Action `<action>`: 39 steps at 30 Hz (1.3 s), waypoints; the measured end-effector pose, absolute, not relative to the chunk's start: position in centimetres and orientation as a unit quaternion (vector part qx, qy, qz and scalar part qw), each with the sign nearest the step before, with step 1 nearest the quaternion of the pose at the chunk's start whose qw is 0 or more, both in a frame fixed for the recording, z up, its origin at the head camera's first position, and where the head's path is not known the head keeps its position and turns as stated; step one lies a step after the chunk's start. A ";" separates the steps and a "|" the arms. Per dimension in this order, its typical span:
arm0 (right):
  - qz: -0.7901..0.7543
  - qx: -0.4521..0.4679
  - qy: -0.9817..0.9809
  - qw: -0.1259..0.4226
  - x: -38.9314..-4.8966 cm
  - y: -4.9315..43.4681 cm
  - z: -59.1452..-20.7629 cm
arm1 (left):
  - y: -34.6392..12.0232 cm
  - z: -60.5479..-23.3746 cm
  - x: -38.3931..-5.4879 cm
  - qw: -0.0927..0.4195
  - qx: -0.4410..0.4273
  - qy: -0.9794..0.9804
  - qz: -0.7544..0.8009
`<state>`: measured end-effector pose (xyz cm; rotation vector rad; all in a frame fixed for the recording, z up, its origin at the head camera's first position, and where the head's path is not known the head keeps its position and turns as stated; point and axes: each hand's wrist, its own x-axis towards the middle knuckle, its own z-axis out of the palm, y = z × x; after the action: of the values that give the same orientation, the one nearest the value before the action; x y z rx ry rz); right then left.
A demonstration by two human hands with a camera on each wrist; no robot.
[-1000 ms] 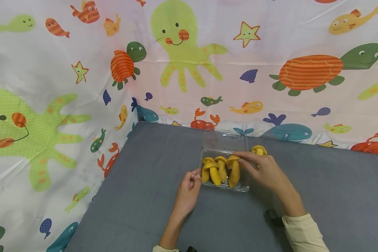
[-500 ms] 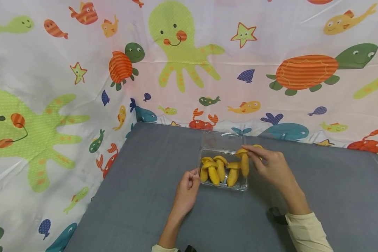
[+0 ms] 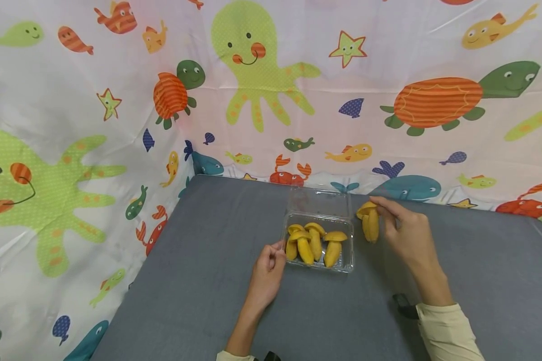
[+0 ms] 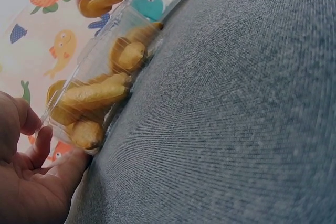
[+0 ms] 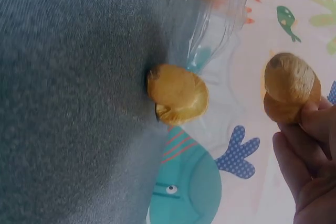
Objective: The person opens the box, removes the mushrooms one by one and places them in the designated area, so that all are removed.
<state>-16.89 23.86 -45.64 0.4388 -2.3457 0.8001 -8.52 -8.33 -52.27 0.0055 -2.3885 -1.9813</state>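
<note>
A clear plastic clamshell box [image 3: 343, 269] stands on the grey table with its lid tipped back. Several yellow mushrooms [image 3: 332, 250] lie inside, stems toward the near side. My left hand [image 3: 267, 268] pinches the box's left edge between thumb and fingers. Right of the box, my right hand [image 3: 408, 238] holds another mushroom [image 5: 290, 85] by its cap, above the table. A further mushroom [image 5: 176, 94] rests on the table beside the box. In the head view, the held mushroom partly overlaps that one.
Behind the table hangs a white and pink curtain [image 3: 298, 100] printed with sea animals, and it continues along the left side. The grey tabletop [image 3: 208, 281] extends around the box on its near, left and right sides.
My right hand has lifted a mushroom out of the box and carried it to the right, beside the mushroom on the table. My left hand has stayed at the box's edge.
</note>
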 end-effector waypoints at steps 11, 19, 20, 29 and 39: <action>0.299 0.110 -0.893 0.318 -16.9 24.9 -46.3 | -8.5 -52.3 -8.5 0.016 0.000 -0.772 -0.635; 0.284 0.058 -0.896 0.335 -17.0 25.9 -46.4 | -8.5 -52.4 -8.6 0.008 -0.001 -0.771 -0.637; 0.282 0.052 -0.898 0.333 -17.0 26.0 -46.4 | -8.5 -52.4 -8.6 0.007 -0.001 -0.770 -0.638; 0.261 0.025 -0.911 0.317 -16.8 26.5 -46.7 | -8.5 -52.1 -8.7 0.016 -0.007 -0.768 -0.640; 0.235 0.020 -0.934 0.268 -16.9 27.3 -47.9 | -8.5 -52.1 -8.3 0.014 -0.001 -0.771 -0.636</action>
<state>-16.91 27.34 -47.90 0.0543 -2.5205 0.6340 -8.32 -8.52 -52.08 -0.0042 -2.4022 -1.9823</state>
